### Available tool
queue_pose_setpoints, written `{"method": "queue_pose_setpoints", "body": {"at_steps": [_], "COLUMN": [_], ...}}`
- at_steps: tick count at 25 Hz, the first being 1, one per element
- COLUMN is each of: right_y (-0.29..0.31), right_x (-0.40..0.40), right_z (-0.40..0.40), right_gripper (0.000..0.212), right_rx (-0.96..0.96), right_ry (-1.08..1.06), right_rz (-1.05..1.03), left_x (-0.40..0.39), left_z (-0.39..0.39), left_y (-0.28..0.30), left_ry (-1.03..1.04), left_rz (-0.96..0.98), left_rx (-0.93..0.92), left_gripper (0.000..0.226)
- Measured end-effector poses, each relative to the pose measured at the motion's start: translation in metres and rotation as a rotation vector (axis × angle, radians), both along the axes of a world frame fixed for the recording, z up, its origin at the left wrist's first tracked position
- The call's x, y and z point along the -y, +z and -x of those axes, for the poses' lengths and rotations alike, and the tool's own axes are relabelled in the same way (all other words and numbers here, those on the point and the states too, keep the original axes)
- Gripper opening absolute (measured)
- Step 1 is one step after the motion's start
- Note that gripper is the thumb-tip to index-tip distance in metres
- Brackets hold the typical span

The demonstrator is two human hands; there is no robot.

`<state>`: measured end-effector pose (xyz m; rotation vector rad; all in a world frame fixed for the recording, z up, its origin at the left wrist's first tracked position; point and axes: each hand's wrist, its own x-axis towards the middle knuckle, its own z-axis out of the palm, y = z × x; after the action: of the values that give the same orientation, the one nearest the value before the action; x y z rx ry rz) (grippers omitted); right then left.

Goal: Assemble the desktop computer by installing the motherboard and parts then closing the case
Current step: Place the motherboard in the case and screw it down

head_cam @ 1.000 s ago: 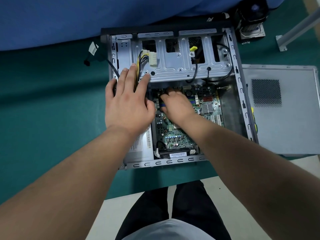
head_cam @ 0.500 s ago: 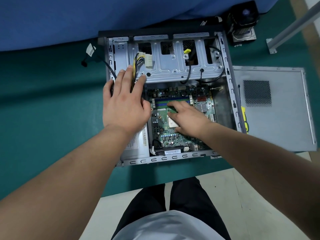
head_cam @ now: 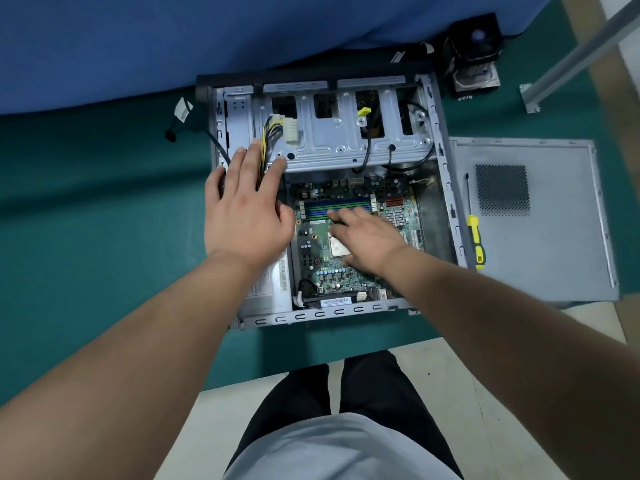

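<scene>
Motherboard point(head_cam: 322, 251) sits in the floor of the open computer case point(head_cam: 446, 188), which lies on its side on the green surface point(head_cam: 86, 237). Below the drive cage point(head_cam: 346, 140); power supply point(head_cam: 273, 289) to its left.

Left hand point(head_cam: 242, 216): fingers extended and relaxed, spread over the yellow-black cable bundle point(head_cam: 268, 133) and the cage's left edge, holding nothing.

Right hand point(head_cam: 367, 237): flat on the board, fingers straight, tips at the blue-green memory slots point(head_cam: 336, 207), palm partly over the CPU socket point(head_cam: 337, 245). Grasps nothing.

Side panel point(head_cam: 554, 258) lies right of the case, a yellow-handled screwdriver point(head_cam: 476, 244) at its left edge. Cooler with fan point(head_cam: 474, 53) stands behind the case, not yet fitted.

Judged step: seating or aligning the board. I cannot tell whether any mounting screws are in.

Risks:
- Palm pressure near the socket could flex the board or damage the CPU area.
- Loose white power connector point(head_cam: 289, 129) and cables could get trapped under the cage edge.
- Board shifted off its standoffs would misalign the screw holes.
- Bare skin on components: static discharge.
</scene>
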<state>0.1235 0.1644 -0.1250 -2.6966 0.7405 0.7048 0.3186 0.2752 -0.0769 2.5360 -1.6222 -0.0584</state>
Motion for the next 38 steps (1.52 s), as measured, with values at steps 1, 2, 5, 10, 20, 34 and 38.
{"method": "queue_pose_setpoints", "body": {"at_steps": [1, 2, 5, 10, 20, 34, 38], "right_y": [0.002, 0.006, 0.029, 0.087, 0.134, 0.009, -0.005], "right_x": [0.000, 0.002, 0.014, 0.045, 0.151, 0.277, 0.278], "right_z": [0.001, 0.004, 0.000, 0.017, 0.095, 0.102, 0.081], "right_gripper": [0.077, 0.079, 0.067, 0.051, 0.026, 0.029, 0.022], "right_rx": [-0.022, -0.046, -0.059, 0.085, 0.484, 0.332, 0.355], "right_ry": [0.016, 0.026, -0.007, -0.080, -0.424, -0.919, -0.935], "right_rz": [-0.035, -0.074, -0.163, -0.232, -0.280, -0.243, -0.198], "left_x": [-0.001, -0.001, -0.003, -0.001, 0.133, 0.159, 0.158], "left_z": [0.000, 0.001, 0.002, 0.007, 0.054, 0.049, 0.049], "left_y": [0.000, 0.001, 0.007, 0.011, 0.018, -0.013, -0.014], "left_ry": [-0.001, -0.004, 0.005, 0.009, -0.059, -0.004, -0.007], "left_rz": [-0.007, -0.016, -0.044, -0.040, 0.028, 0.015, 0.031], "left_rx": [-0.005, -0.012, -0.028, -0.050, -0.141, -0.096, -0.078], "left_gripper": [0.064, 0.064, 0.065, 0.066, 0.052, 0.047, 0.047]}}
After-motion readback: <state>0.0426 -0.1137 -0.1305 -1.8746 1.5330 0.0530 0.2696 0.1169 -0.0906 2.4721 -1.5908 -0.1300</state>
